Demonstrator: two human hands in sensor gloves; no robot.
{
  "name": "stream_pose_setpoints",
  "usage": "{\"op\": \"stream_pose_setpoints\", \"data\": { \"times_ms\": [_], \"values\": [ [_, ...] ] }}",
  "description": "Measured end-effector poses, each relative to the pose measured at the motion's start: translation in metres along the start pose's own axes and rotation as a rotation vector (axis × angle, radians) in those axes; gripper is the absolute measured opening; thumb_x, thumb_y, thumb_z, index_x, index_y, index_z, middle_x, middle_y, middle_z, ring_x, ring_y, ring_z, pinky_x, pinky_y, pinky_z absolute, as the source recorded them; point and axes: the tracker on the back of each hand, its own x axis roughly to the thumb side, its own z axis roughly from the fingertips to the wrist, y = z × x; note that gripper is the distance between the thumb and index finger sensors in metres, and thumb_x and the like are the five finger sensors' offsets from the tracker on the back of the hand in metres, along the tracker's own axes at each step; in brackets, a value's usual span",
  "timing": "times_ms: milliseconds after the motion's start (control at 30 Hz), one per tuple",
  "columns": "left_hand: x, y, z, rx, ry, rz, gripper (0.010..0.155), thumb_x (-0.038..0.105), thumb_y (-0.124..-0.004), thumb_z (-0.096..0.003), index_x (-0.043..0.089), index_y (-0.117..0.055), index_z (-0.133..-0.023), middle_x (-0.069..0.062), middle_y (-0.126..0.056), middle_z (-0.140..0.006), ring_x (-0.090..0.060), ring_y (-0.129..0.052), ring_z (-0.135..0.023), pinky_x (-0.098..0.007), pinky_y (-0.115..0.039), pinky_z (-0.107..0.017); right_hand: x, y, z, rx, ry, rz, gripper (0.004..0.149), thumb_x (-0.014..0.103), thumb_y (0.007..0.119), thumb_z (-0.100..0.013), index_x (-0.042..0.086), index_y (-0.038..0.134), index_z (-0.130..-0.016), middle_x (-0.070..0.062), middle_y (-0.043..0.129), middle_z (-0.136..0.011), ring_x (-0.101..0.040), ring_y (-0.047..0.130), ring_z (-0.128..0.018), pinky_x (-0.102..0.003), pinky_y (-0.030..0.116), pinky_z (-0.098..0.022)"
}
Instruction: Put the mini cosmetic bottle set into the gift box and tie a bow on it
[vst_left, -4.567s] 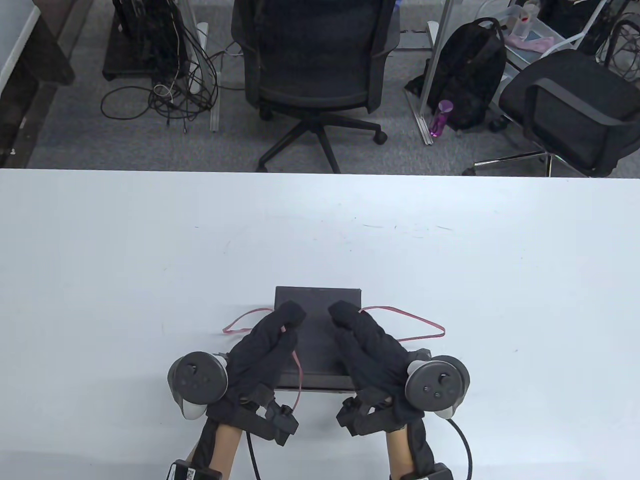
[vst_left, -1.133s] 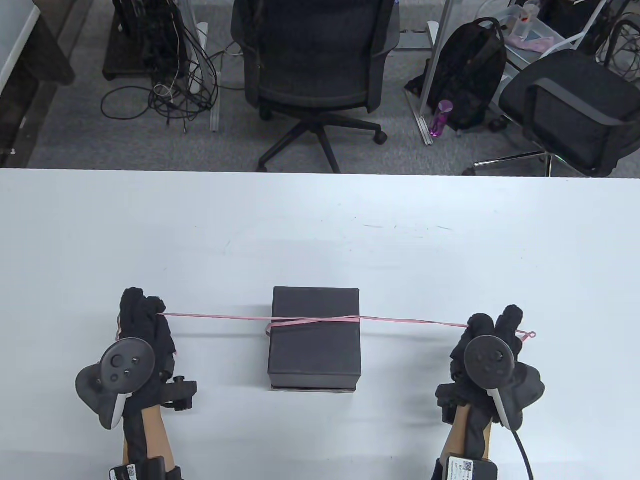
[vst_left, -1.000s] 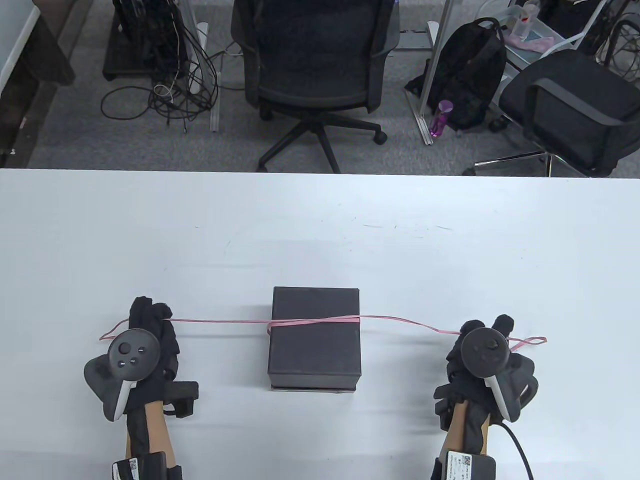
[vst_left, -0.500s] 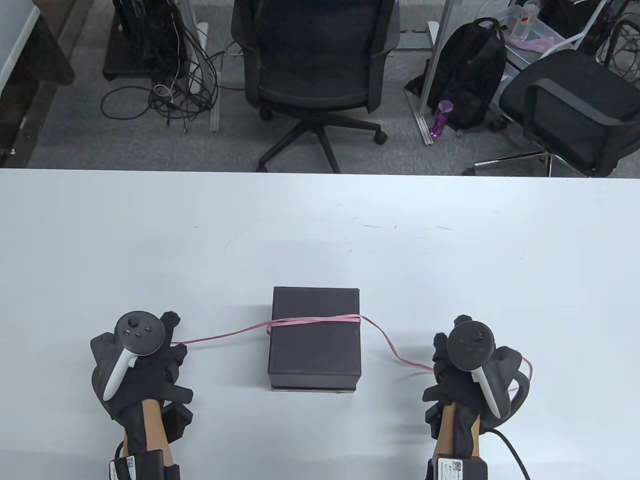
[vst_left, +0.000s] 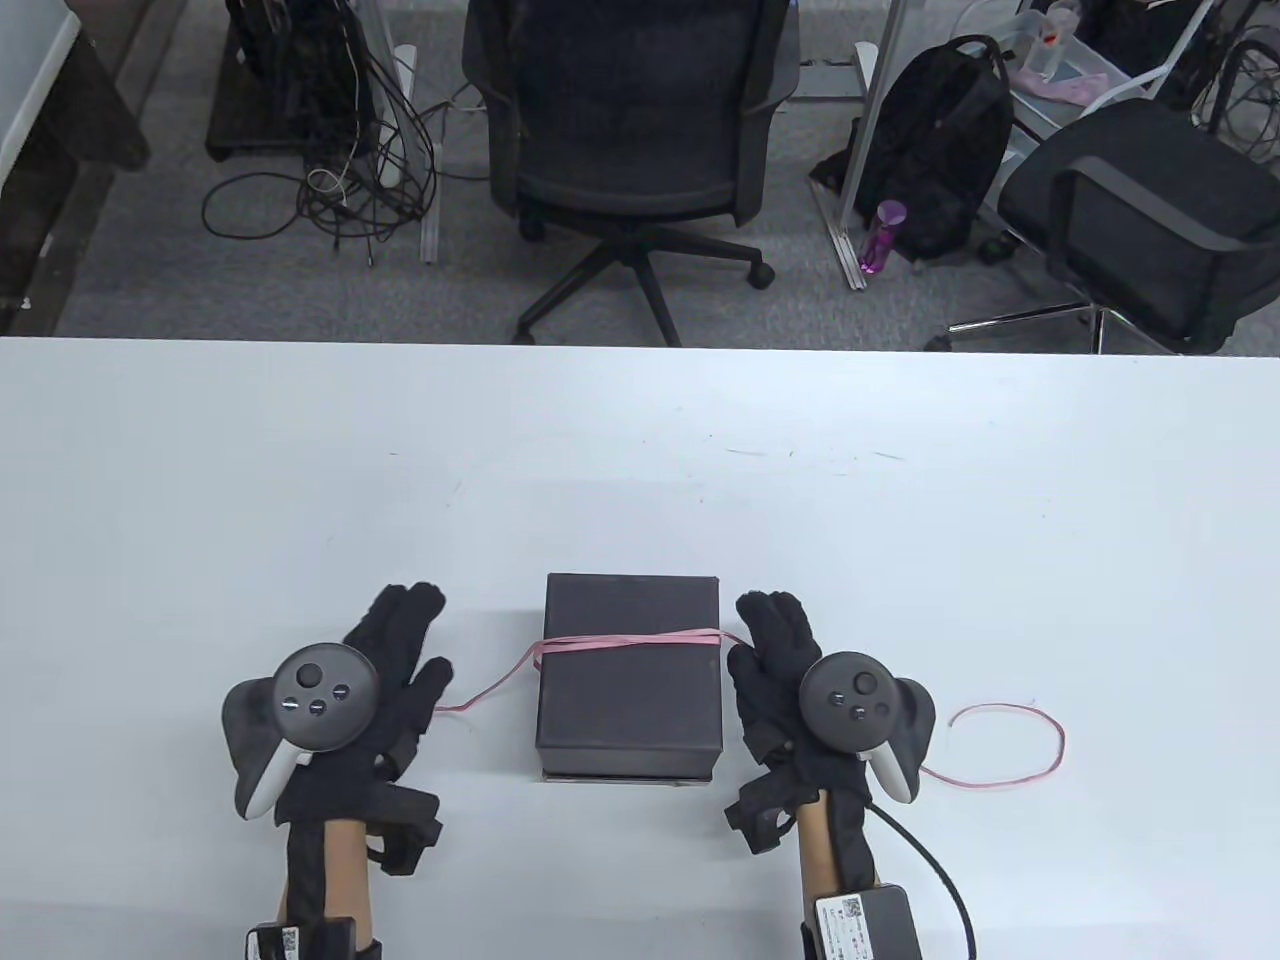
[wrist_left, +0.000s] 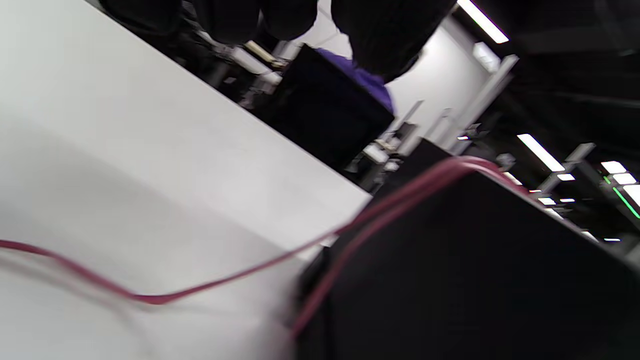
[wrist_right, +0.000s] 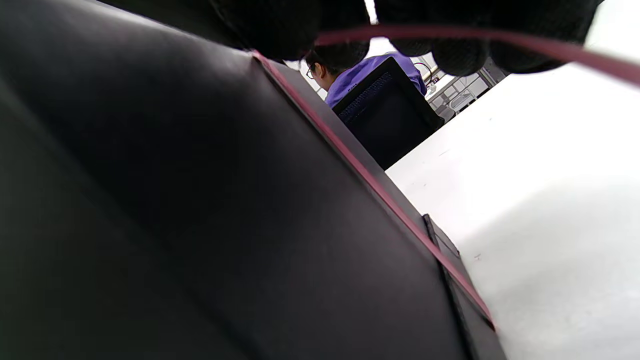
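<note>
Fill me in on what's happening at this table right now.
A person in sensor gloves is tying up a closed black gift box with a thin pink ribbon. The ribbon is wrapped across the lid, crossed but with no bow yet. Its loose ends trail on the white table to either side, one curling into a loop on the right. The left hand and right hand flank the box with fingers extended; neither visibly grips the ribbon.
</note>
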Motion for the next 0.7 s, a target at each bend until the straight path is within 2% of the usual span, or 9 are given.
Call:
{"op": "stream_pose_setpoints", "data": {
  "times_ms": [100,133,233,333,400,467,600,667,700],
  "values": [
    [0.005,-0.029,-0.012,-0.089,-0.121,0.084,0.075,0.030,-0.076,-0.0574,0.018,-0.035,-0.119,-0.015,-0.053,-0.120,-0.050,-0.064,-0.110,-0.072,-0.059,-0.073,-0.003,0.002,0.001,-0.008,0.005,-0.084,0.050,0.015,0.064,-0.059,-0.013,0.062,-0.100,-0.048,0.044,-0.104,-0.068,0.058,-0.085,-0.074,0.062,-0.056],
    [0.007,-0.035,-0.014,-0.123,-0.109,0.069,0.077,0.030,-0.076,-0.0575,0.017,-0.031,-0.119,-0.013,-0.055,-0.119,-0.046,-0.067,-0.109,-0.073,-0.058,-0.072,-0.003,0.002,0.002,-0.023,0.007,-0.112,0.046,0.013,0.065,-0.058,-0.013,0.065,-0.097,-0.048,0.046,-0.104,-0.067,0.060,-0.084,-0.073,0.063,-0.055],
    [0.012,-0.042,-0.014,-0.060,-0.087,-0.066,0.078,0.030,-0.077,-0.0566,0.013,-0.031,-0.118,0.002,-0.071,-0.101,-0.026,-0.087,-0.085,-0.062,-0.071,-0.069,0.000,0.001,0.002,-0.038,0.004,-0.167,0.042,0.011,0.066,-0.056,-0.014,0.068,-0.090,-0.047,0.052,-0.101,-0.063,0.069,-0.081,-0.070,0.068,-0.054],
    [0.016,-0.040,-0.014,-0.052,-0.073,-0.089,0.071,0.029,-0.073,-0.0579,0.016,-0.037,-0.118,-0.001,-0.071,-0.096,-0.024,-0.085,-0.072,-0.055,-0.075,-0.065,0.005,-0.003,0.003,-0.055,-0.008,-0.140,0.042,0.009,0.064,-0.055,-0.016,0.066,-0.088,-0.048,0.053,-0.099,-0.048,0.083,-0.072,-0.056,0.079,-0.048],
    [0.016,-0.037,-0.013,-0.039,-0.065,-0.077,0.058,0.028,-0.069,-0.0594,0.021,-0.053,-0.115,-0.004,-0.069,-0.096,-0.025,-0.083,-0.071,-0.054,-0.076,-0.064,0.009,-0.006,0.004,-0.072,-0.009,-0.099,0.042,0.008,0.062,-0.054,-0.016,0.064,-0.089,-0.049,0.056,-0.097,-0.034,0.090,-0.060,-0.044,0.084,-0.041],
    [0.016,-0.037,-0.012,-0.029,-0.054,-0.077,0.042,0.030,-0.065,-0.0607,0.027,-0.072,-0.102,-0.004,-0.070,-0.094,-0.025,-0.083,-0.070,-0.054,-0.076,-0.064,0.012,-0.009,0.005,-0.067,-0.001,-0.057,0.042,0.008,0.061,-0.055,-0.014,0.063,-0.090,-0.048,0.060,-0.095,-0.024,0.091,-0.047,-0.034,0.086,-0.032],
    [0.019,-0.041,-0.012,-0.044,-0.072,-0.025,0.037,0.030,-0.058,-0.0626,0.025,-0.072,-0.097,-0.009,-0.068,-0.104,-0.038,-0.085,-0.087,-0.063,-0.070,-0.070,0.018,-0.008,0.007,-0.056,-0.008,0.018,0.043,0.008,0.061,-0.057,-0.001,0.063,-0.099,-0.038,0.076,-0.088,-0.013,0.090,-0.031,-0.023,0.083,-0.017],
    [0.019,-0.043,-0.012,-0.039,-0.073,-0.011,0.037,0.028,-0.056,-0.0628,0.021,-0.071,-0.096,-0.014,-0.076,-0.101,-0.037,-0.094,-0.081,-0.060,-0.075,-0.068,0.022,-0.008,0.008,-0.045,-0.014,0.077,0.050,0.008,0.062,-0.057,0.005,0.061,-0.106,-0.031,0.084,-0.080,-0.010,0.089,-0.025,-0.022,0.082,-0.012],
    [0.020,-0.043,-0.012,-0.030,-0.073,-0.015,0.037,0.029,-0.056,-0.0628,0.021,-0.071,-0.096,-0.012,-0.083,-0.095,-0.030,-0.100,-0.072,-0.055,-0.081,-0.065,0.024,-0.009,0.009,-0.055,-0.024,0.111,0.049,0.009,0.062,-0.057,0.006,0.062,-0.107,-0.027,0.087,-0.076,-0.009,0.089,-0.023,-0.021,0.082,-0.011]
  ]
}}
